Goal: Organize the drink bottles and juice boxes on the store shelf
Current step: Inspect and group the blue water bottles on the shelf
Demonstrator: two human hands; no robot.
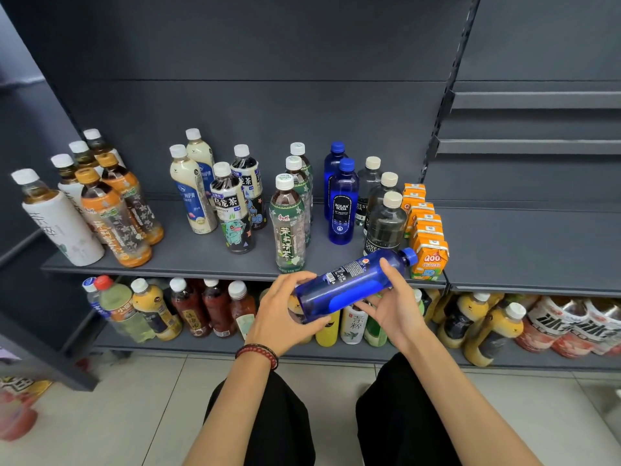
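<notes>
Two hands hold one blue bottle (353, 284) in front of the shelf (201, 260). It lies on its side in the air, cap pointing right, just below the shelf edge. The left hand (285, 314) is closed around its bottom end. The right hand (391, 304) holds it near the cap end with fingers curled under it.

Up on the shelf, two more blue bottles (341, 200) stand in a line, one behind the other. I think the held bottle belongs in front of them. Beside them stand clear bottles (384, 216), then a row of orange juice boxes (428, 243). To the left are green tea bottles (290, 216), dark tea bottles, milk tea bottles and orange-label bottles (114, 210), all in neat groups.

So most of the job looks done. The lower shelf (215, 346) is packed too, but it is hard to tell if that one is sorted.
</notes>
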